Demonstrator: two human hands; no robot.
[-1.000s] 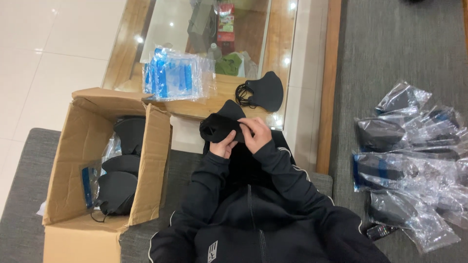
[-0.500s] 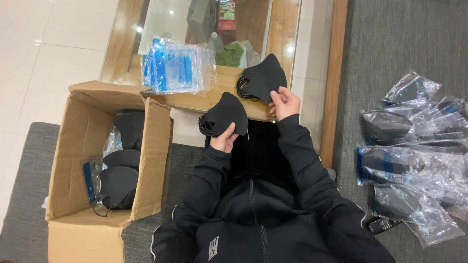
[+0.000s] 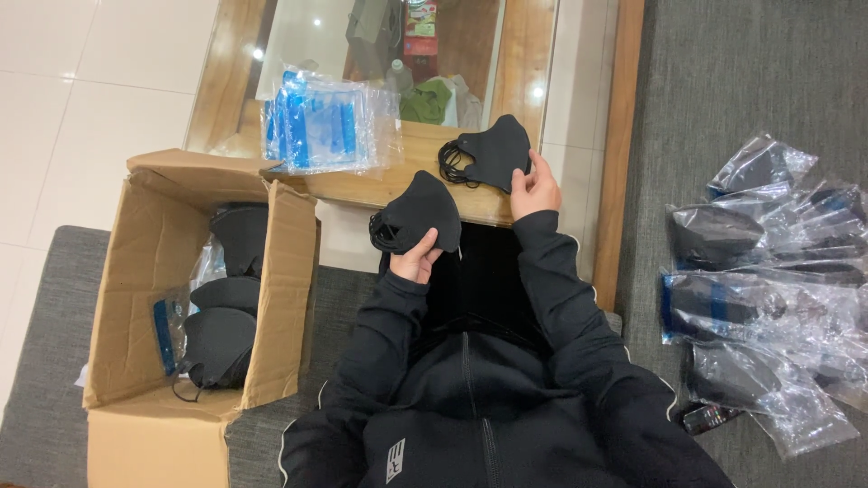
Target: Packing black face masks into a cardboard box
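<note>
My left hand [image 3: 417,263] holds a stack of black face masks [image 3: 414,213] up in front of my chest. My right hand [image 3: 533,189] reaches to the wooden table edge [image 3: 380,187] and grips the lower edge of a second bunch of black masks [image 3: 488,151] that rests there with its ear loops to the left. Both arms are in black jacket sleeves.
An open cardboard box [image 3: 136,271] on my left holds more black masks [image 3: 221,334]. A bundle of clear bags with blue print [image 3: 321,126] lies on the glass-topped table. Several bagged masks [image 3: 768,280] are spread on the grey carpet at my right.
My right hand left the stack held in front of me, moved up and right to the table, and took hold of the masks lying there. The left hand stayed with its stack.
</note>
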